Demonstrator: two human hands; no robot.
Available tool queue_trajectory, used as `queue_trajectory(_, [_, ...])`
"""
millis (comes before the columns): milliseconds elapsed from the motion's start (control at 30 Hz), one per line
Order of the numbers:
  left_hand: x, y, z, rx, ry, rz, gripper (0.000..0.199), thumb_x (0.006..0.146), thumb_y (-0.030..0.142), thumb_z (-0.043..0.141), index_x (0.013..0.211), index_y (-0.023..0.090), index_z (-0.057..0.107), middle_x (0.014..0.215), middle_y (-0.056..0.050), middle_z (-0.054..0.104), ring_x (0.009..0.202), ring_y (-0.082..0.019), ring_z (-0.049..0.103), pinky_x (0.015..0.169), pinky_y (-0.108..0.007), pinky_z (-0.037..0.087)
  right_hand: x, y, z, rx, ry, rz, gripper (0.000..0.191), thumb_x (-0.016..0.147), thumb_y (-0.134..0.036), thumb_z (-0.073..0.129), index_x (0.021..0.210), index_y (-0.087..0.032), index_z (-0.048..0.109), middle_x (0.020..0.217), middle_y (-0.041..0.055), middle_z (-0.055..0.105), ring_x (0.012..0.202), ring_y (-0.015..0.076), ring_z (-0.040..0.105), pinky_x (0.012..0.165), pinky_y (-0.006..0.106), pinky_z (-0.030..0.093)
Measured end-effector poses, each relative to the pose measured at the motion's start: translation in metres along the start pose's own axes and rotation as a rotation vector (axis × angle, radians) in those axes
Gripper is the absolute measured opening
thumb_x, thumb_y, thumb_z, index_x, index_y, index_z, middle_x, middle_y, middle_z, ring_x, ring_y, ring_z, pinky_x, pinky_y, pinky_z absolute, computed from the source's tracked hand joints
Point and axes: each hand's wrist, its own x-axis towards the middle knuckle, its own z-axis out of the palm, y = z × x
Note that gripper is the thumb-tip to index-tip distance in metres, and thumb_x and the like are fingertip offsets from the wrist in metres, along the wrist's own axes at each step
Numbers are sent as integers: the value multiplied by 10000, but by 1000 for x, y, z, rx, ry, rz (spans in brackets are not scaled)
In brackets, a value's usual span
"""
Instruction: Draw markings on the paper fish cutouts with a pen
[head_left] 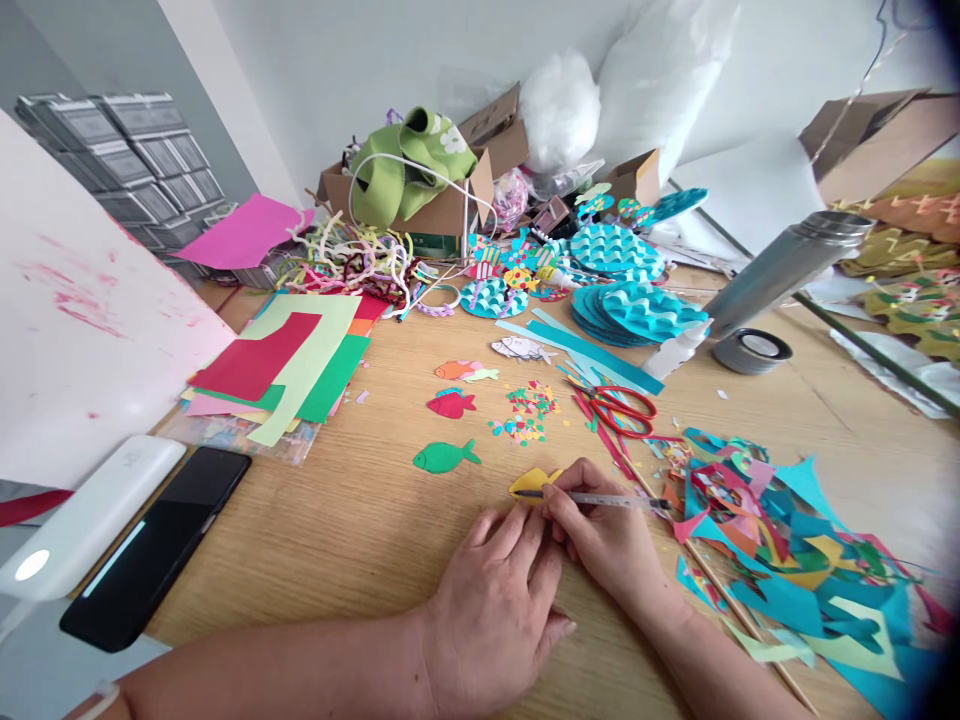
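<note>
Two hands work close together: the right hand [611,545] is closed in a pinch round a pen [615,499], its tip at the yellow paper shape [529,481], while the left hand [499,590] lies mostly flat, fingers extended. Whether the left fingertips pin the paper, I cannot tell; light pressure there would likely prevent slipping, and short, gentle strokes should suit so small a piece. It lies just beyond the left fingertips, well in from the desk's [315,560] left edge, right of the green fish [442,457].
</note>
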Motion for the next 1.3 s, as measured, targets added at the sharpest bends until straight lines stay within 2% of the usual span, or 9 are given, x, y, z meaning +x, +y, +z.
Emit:
queue_trajectory(600, [1, 0, 0, 8, 1, 3, 553, 994, 492, 408, 1367, 87, 456, 1443, -178, 449, 1353, -304, 371, 1086, -439, 303, 1, 1, 0, -14, -11, -29, 313, 809, -466, 653, 673, -234, 494, 469, -44, 516, 367, 104, 449, 343, 212, 348])
queue_trajectory(1300, [0, 0, -1, -5, -20, -1, 558, 1003, 499, 378, 1380, 93, 443, 1460, -172, 433, 1377, -299, 346, 1106, -436, 281, 1, 5, 0, 42, 5, 11, 307, 790, -441, 686, 679, -227, 496, 470, -47, 518, 356, 93, 430, 329, 197, 326])
